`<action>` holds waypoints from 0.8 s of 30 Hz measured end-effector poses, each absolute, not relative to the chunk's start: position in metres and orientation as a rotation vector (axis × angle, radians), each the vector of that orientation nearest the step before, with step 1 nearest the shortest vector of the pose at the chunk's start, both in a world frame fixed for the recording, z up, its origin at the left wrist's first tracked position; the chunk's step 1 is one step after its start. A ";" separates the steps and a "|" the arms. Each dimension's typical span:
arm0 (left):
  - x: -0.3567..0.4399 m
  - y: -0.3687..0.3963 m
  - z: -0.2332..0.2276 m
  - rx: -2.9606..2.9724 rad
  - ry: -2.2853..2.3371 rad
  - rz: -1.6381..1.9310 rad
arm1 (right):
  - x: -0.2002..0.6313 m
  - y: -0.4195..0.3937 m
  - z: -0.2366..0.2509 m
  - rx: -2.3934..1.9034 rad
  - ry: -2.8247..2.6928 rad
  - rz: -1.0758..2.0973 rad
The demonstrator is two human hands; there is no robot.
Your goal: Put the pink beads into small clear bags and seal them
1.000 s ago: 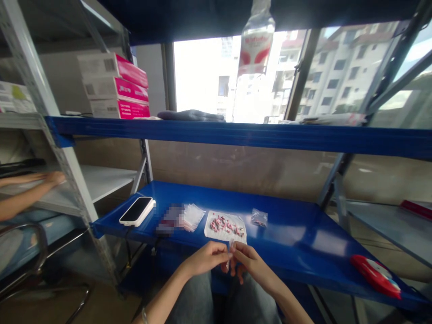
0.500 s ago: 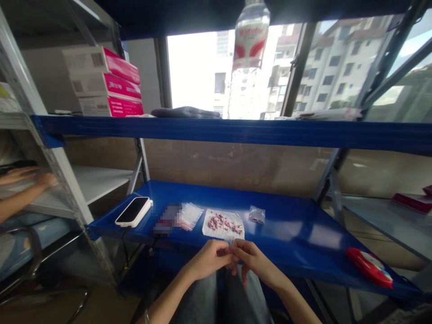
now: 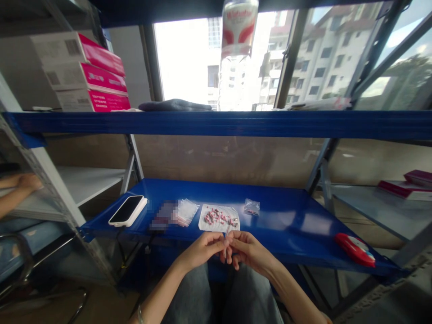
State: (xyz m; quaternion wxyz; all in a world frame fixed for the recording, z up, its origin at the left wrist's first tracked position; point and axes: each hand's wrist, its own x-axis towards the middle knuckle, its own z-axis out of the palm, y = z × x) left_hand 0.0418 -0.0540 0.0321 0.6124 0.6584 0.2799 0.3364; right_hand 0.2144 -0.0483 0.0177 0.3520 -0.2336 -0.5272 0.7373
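My left hand [image 3: 203,249] and my right hand [image 3: 247,250] meet at the near edge of the blue shelf [image 3: 297,225]. Together they pinch a small clear plastic bag [image 3: 227,232] between the fingertips. Just beyond the hands lies a white sheet [image 3: 218,218] scattered with several small pink and white beads. A little filled clear bag [image 3: 251,207] sits to the right of the sheet. A stack of empty clear bags [image 3: 186,211] lies to its left.
A phone [image 3: 127,210] lies at the shelf's left end, and a red case [image 3: 355,249] at its right end. Pink and white boxes [image 3: 84,74] and a water bottle [image 3: 237,40] stand on the upper shelf. Another person's hand [image 3: 23,182] rests on the grey shelf at left.
The camera has tilted and shifted, so everything sits slightly lower left. My hands stay together on the small bag. The other person's hand has drawn back toward the left.
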 end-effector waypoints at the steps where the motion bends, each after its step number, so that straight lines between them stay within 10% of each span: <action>1: 0.042 -0.054 0.033 1.517 0.646 0.782 | 0.214 -0.048 0.018 -0.598 -1.347 1.913; 24: 0.043 -0.058 0.026 2.467 1.771 0.887 | 0.199 -0.045 0.004 -1.374 -1.755 0.631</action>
